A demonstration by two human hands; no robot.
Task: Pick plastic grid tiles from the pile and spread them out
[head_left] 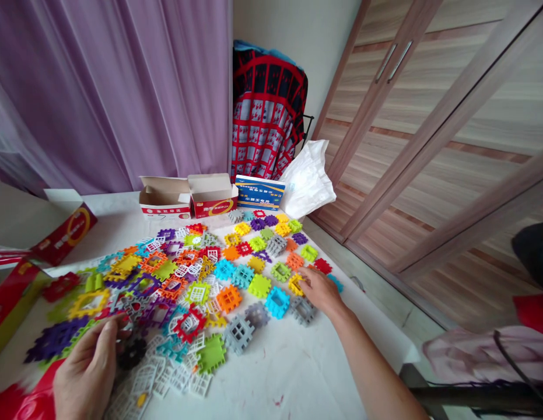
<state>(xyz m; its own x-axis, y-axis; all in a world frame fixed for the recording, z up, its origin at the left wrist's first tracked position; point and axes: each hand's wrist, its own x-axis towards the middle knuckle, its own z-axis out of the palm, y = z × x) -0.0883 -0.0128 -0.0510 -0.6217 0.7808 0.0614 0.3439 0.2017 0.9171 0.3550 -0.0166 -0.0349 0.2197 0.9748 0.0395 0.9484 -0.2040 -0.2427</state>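
My right hand (322, 290) reaches over the right side of the table, its fingertips closed on the edge of a yellow interlocking building block (295, 284). A grey block (302, 311) and a blue block (277, 302) lie beside that hand. At the lower left, my left hand (88, 364) has its thumb and fingers pressed together; whatever is between them is mostly hidden. Near its fingertips are a black round piece (133, 353) and a purple block (56, 338). Many notched plastic blocks in several colours spread between the hands, with white lattice window pieces (144, 376) among them.
Open red cartons (214, 205) and a blue box (259, 193) stand along the back beside a white plastic bag (308, 184). More red packaging (63, 233) is at the left. A wooden wardrobe (428, 128) rises on the right, a purple curtain (122, 87) behind.
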